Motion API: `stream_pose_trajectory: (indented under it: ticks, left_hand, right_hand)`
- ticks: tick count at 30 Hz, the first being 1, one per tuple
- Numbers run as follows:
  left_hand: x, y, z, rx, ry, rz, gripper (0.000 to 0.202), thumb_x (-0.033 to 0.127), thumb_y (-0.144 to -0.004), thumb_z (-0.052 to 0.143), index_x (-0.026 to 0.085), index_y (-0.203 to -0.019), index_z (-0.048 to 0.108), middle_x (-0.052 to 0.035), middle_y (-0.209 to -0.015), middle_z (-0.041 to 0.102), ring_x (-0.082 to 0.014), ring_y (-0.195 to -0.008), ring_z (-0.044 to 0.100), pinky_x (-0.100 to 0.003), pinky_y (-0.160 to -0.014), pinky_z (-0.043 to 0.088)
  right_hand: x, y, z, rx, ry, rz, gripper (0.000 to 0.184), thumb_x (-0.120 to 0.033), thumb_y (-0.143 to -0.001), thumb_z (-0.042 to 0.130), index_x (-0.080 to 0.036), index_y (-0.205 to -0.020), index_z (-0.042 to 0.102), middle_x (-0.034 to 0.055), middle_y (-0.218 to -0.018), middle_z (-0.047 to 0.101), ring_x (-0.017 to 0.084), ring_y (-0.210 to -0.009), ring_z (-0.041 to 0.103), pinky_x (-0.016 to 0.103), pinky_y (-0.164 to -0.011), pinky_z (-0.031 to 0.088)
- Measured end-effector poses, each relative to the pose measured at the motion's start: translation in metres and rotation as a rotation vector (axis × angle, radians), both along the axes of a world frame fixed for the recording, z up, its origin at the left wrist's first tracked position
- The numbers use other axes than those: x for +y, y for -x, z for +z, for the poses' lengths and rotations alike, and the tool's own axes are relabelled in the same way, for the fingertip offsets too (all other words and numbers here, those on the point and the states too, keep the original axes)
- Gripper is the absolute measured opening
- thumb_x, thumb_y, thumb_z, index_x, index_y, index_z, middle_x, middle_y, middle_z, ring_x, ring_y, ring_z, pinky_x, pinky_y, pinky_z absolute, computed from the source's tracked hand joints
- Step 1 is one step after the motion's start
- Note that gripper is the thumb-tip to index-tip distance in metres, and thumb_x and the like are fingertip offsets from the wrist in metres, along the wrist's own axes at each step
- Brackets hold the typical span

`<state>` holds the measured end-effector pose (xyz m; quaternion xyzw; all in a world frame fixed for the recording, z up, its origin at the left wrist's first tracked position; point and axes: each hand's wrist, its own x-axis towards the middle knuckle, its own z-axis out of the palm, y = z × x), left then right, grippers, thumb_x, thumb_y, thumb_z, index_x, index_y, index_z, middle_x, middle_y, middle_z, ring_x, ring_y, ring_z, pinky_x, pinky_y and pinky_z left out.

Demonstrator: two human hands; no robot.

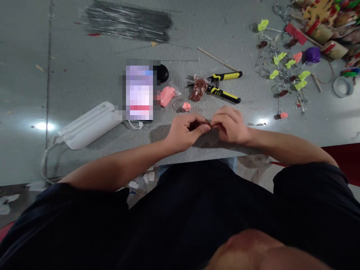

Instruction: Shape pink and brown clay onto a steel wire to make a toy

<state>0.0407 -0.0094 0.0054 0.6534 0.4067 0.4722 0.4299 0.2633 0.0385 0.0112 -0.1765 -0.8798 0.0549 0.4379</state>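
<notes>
My left hand (184, 132) and my right hand (232, 124) meet at the fingertips above the table's near edge. Both are closed in a pinch. Between them is something small and dark, mostly hidden by the fingers, and I cannot make out its kind. Just beyond my left hand lies a wire loop with a pink lump of clay (186, 107) on it. Farther off are a pink clay block (167, 96) in clear wrap and a brown clay block (199, 89) in plastic. The brown block rests against yellow-and-black pliers (225, 88), whose handles are spread.
A phone (139, 93), blurred out, lies left of the clay, cabled to a white power bank (88, 125). A bundle of thin metal wires (128, 21) is at the back. Several wire pieces with yellow-green clay (279, 58) and a tape roll (342, 87) are on the right.
</notes>
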Motion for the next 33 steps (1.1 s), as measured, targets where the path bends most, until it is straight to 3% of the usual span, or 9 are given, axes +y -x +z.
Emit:
stream_pose_trajectory:
  ticks: [4, 7, 12, 17, 22, 27, 33]
  left_hand:
    - [0.006, 0.003, -0.002, -0.102, -0.041, 0.202, 0.036, 0.052, -0.107, 0.074, 0.018, -0.094, 0.076, -0.0028, -0.076, 0.077, -0.0095, -0.057, 0.062, -0.023, -0.056, 0.051]
    - [0.011, 0.003, -0.008, -0.154, -0.043, 0.253, 0.039, 0.057, -0.110, 0.069, 0.019, -0.109, 0.076, -0.0052, -0.088, 0.082, -0.0070, -0.053, 0.058, -0.023, -0.052, 0.049]
    - [0.013, 0.001, -0.013, -0.204, -0.042, 0.207, 0.036, 0.054, -0.113, 0.064, 0.019, -0.111, 0.072, -0.0051, -0.092, 0.083, -0.0072, -0.054, 0.061, -0.022, -0.052, 0.051]
    - [0.014, 0.003, -0.011, -0.235, -0.022, 0.197, 0.022, 0.039, -0.110, 0.064, 0.021, -0.101, 0.072, -0.0001, -0.075, 0.072, -0.0078, -0.050, 0.050, -0.023, -0.048, 0.043]
    - [0.010, 0.009, -0.006, -0.012, 0.004, 0.059, 0.020, 0.016, -0.094, 0.056, 0.021, -0.086, 0.073, 0.0011, -0.064, 0.061, -0.0121, -0.055, 0.052, -0.028, -0.053, 0.040]
    - [0.001, 0.012, -0.003, 0.328, -0.060, -0.021, 0.023, 0.017, -0.085, 0.065, 0.022, -0.106, 0.074, 0.0044, -0.068, 0.060, -0.0125, -0.055, 0.051, -0.030, -0.057, 0.042]
    - [-0.004, 0.011, -0.001, 0.397, -0.121, -0.009, 0.025, 0.017, -0.089, 0.064, 0.021, -0.112, 0.071, 0.0075, -0.067, 0.055, -0.0100, -0.051, 0.049, -0.028, -0.057, 0.043]
  right_hand:
    - [0.010, -0.007, -0.004, 0.358, 0.438, -0.075, 0.015, -0.041, -0.118, 0.058, -0.027, -0.112, 0.061, 0.0007, -0.097, 0.068, 0.012, -0.070, 0.068, 0.030, -0.064, 0.057]
    - [0.022, -0.013, -0.009, 0.346, 0.717, -0.135, 0.027, -0.053, -0.114, 0.066, -0.026, -0.114, 0.069, 0.0033, -0.100, 0.075, 0.013, -0.073, 0.072, 0.030, -0.067, 0.062]
    - [0.029, -0.016, -0.012, 0.315, 0.900, -0.086, 0.043, -0.067, -0.108, 0.071, -0.025, -0.114, 0.080, 0.0025, -0.091, 0.075, 0.013, -0.072, 0.070, 0.030, -0.069, 0.063]
    - [0.023, -0.015, -0.006, 0.242, 0.919, -0.011, 0.049, -0.066, -0.112, 0.064, -0.020, -0.105, 0.078, -0.0016, -0.075, 0.066, 0.008, -0.058, 0.057, 0.024, -0.057, 0.051]
    - [0.025, -0.020, -0.002, 0.127, 0.894, 0.067, 0.049, -0.064, -0.111, 0.066, -0.020, -0.092, 0.073, -0.0034, -0.065, 0.063, 0.008, -0.049, 0.054, 0.023, -0.048, 0.040]
    - [0.032, -0.028, 0.002, -0.084, 0.713, 0.157, 0.051, -0.061, -0.109, 0.073, -0.019, -0.081, 0.071, -0.0022, -0.064, 0.065, 0.009, -0.055, 0.055, 0.026, -0.056, 0.040]
    - [0.025, -0.029, 0.004, -0.205, 0.580, 0.202, 0.056, -0.061, -0.113, 0.065, -0.019, -0.076, 0.065, -0.0046, -0.061, 0.059, 0.008, -0.055, 0.048, 0.027, -0.058, 0.035]
